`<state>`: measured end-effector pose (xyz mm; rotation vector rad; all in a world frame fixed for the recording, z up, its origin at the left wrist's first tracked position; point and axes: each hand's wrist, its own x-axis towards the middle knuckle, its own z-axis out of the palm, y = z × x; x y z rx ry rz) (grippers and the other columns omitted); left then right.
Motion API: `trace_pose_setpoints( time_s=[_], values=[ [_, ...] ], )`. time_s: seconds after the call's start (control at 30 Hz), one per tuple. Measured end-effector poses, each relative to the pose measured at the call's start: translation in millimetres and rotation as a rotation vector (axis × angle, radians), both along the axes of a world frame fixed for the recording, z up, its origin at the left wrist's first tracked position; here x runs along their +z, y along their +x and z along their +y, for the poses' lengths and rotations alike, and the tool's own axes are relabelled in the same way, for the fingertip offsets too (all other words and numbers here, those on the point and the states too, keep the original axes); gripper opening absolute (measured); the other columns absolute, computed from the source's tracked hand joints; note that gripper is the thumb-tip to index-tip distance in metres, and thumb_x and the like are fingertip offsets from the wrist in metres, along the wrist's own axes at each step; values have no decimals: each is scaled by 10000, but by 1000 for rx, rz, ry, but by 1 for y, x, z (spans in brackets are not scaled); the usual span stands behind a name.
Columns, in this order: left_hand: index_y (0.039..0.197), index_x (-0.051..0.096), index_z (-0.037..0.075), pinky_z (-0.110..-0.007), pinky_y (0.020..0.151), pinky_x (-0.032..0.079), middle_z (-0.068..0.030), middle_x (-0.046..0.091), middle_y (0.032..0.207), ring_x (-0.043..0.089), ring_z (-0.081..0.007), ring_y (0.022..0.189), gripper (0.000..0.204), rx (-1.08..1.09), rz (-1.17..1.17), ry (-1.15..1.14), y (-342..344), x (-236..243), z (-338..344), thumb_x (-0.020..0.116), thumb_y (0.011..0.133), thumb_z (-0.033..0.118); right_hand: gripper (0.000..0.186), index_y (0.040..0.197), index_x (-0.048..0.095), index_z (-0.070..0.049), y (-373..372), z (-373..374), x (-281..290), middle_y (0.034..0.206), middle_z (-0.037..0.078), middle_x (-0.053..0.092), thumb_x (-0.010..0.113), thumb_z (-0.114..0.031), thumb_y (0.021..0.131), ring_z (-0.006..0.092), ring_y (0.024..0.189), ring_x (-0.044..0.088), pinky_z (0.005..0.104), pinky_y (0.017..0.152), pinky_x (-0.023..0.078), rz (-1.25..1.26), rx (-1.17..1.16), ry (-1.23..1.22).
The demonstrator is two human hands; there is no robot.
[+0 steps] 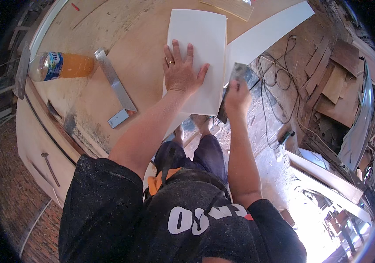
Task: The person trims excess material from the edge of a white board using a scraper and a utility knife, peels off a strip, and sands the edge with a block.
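Note:
My left hand [181,70] lies flat with fingers spread on a white rectangular panel [205,35]. A ring is on one finger. At the panel's right edge, my right hand [238,96] is closed round a long, flat, grey tool [239,70]. Its far end juts past my fingers and a dark part shows below, by the panel's near corner. Motion blurs it, so its exact kind is unclear. Left of my left forearm, a metal try square [115,83] rests on the brown work surface [139,48]. A longer white strip [275,30] extends to the far right from beside the panel.
A bottle of orange liquid [76,65] lies on its side at the left. A hammer-like tool [50,168] lies nearer. Beyond the panel is a wooden piece [231,8]. To the right are a tangled cable [277,74], a dark power tool [286,138] and board offcuts [338,96].

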<state>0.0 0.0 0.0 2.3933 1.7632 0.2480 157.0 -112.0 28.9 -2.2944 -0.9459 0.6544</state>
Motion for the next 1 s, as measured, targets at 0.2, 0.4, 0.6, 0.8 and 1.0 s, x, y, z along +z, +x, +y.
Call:
trace_pose_setpoints(
  time_s=[0.2,0.4,0.6,0.8,1.0],
  values=[
    [1621,456,162,-604,1264,231,-271,256,1714,224,-526,1572,858,-6,18,43,3,3,14,558,963,703,274,1273,671,-19,23,-18,-2,1076,69,752,546,-178,1089,160,950,681,336,874,537,735,-81,263],
    [1648,413,177,-602,1254,238,-261,203,1733,171,-528,1585,866,-14,53,41,1,-4,16,532,972,705,350,1267,629,2,0,-20,-1,1115,277,712,568,-274,1060,452,1079,687,486,943,506,499,7,230],
    [1616,460,153,-603,1251,276,-278,261,1706,227,-526,1570,854,-29,88,103,2,-5,15,560,970,703,354,1235,621,-8,-10,-26,-3,1097,315,702,571,-311,1059,507,1113,663,528,929,497,528,-16,191],
    [1626,450,165,-612,1246,262,-283,216,1720,194,-530,1580,861,-41,98,86,1,-8,18,538,971,717,320,1248,636,-1,1,-37,-17,1117,251,717,569,-256,1066,415,1075,672,479,924,508,687,-75,333],
    [1631,440,151,-603,1248,263,-300,243,1705,202,-532,1578,865,-48,97,89,-4,-8,16,529,979,712,332,1317,667,-31,6,-86,-3,1148,174,690,605,-143,1010,427,1045,686,422,906,558,208,161,63]
  ],
)
